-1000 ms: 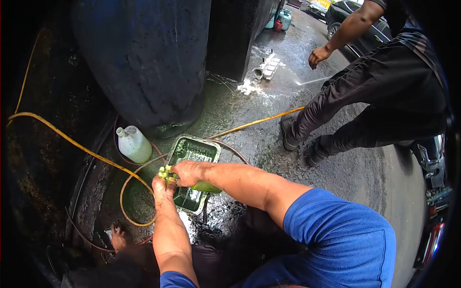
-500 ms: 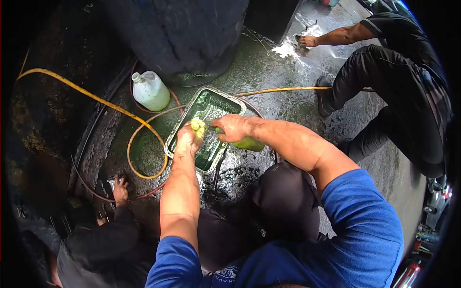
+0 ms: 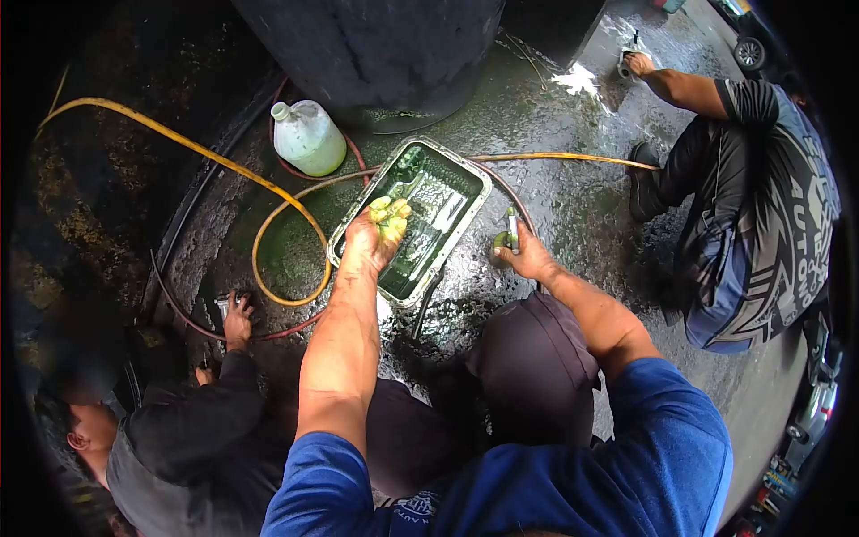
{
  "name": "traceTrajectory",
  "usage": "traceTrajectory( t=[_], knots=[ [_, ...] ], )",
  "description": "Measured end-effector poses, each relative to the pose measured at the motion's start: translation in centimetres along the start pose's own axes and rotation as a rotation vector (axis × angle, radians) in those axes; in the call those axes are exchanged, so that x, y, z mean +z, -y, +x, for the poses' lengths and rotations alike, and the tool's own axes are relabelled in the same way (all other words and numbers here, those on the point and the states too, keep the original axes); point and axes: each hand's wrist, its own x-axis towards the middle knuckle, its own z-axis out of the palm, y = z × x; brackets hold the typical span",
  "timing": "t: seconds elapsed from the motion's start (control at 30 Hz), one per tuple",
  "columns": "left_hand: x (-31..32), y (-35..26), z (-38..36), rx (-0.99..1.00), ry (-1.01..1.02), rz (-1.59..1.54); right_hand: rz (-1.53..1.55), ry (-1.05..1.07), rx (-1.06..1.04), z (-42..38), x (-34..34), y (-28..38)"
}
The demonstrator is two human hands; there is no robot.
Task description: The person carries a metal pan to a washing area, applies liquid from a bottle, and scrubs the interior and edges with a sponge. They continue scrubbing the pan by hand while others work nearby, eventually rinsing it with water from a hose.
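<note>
My left hand [image 3: 374, 240] is closed around a lumpy yellow sponge-like wad [image 3: 390, 215], held above the near-left side of a rectangular metal oil pan [image 3: 479, 201]. The pan has a flanged rim, and its inside is wet with greenish liquid. To the right of the pan, my right hand [image 3: 530, 256] grips a bottle [image 3: 503, 240] with green in it. I see the bottle mostly from above, and my fingers hide part of it. Its top points away from me, apart from the pan.
A white jug [image 3: 309, 139] with green liquid stands behind the pan. A yellow hose [image 3: 192, 166] loops across the wet floor. One co-worker [image 3: 761, 188] crouches at right; another [image 3: 188, 430] is at lower left. A large dark drum [image 3: 376, 54] stands at the back.
My right hand has drawn back to the right with the bottle, away from my left hand, and the bottle is more upright. The co-worker at right has moved an arm.
</note>
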Motion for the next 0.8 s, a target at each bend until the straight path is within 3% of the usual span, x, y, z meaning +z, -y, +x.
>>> traceTrajectory(
  t=[0.1,0.17,0.27,0.37,0.4,0.43,0.5,0.57,0.6,0.63,0.73,0.8],
  knots=[
    [2.5,-0.8,-1.6,-0.011,0.024,-0.066,-0.161,0.257,0.038,-0.4,-2.5,-0.2],
    [3.5,-1.1,-1.9,-0.007,0.101,-0.063,-0.463,0.31,0.069,-1.3,-6.8,4.1],
    [5.8,-0.2,-2.1,-0.018,0.157,-0.134,-0.355,0.125,-0.114,0.0,-8.6,11.5],
    [7.0,1.2,-1.1,-0.023,0.307,-0.263,-0.198,0.117,-0.428,3.0,-4.2,19.9],
    [8.2,2.2,-1.2,0.067,0.469,-0.367,-0.245,0.143,-0.504,4.6,-2.3,21.6],
    [9.9,2.7,-1.7,0.166,0.35,-0.428,-0.228,-0.042,-0.561,6.9,0.2,22.0],
    [11.8,1.7,-3.8,0.226,0.342,-0.443,0.337,0.157,-0.096,8.5,-1.1,27.5],
    [10.3,-1.1,-4.9,0.147,0.36,-0.498,0.158,0.054,-0.266,8.0,1.6,28.8],
    [8.9,-2.0,-4.1,0.283,0.121,-0.465,0.03,0.02,-0.558,7.1,3.9,28.8],
    [8.3,-1.9,-3.0,0.241,0.212,-0.475,-0.146,-0.133,-0.657,7.6,6.0,27.6],
    [8.6,-1.5,-2.5,0.215,0.3,-0.501,0.118,0.249,-0.349,7.7,2.2,31.9],
    [8.7,-2.1,-3.2,0.231,0.279,-0.523,0.049,0.127,-0.322,6.2,3.1,32.8]
  ],
)
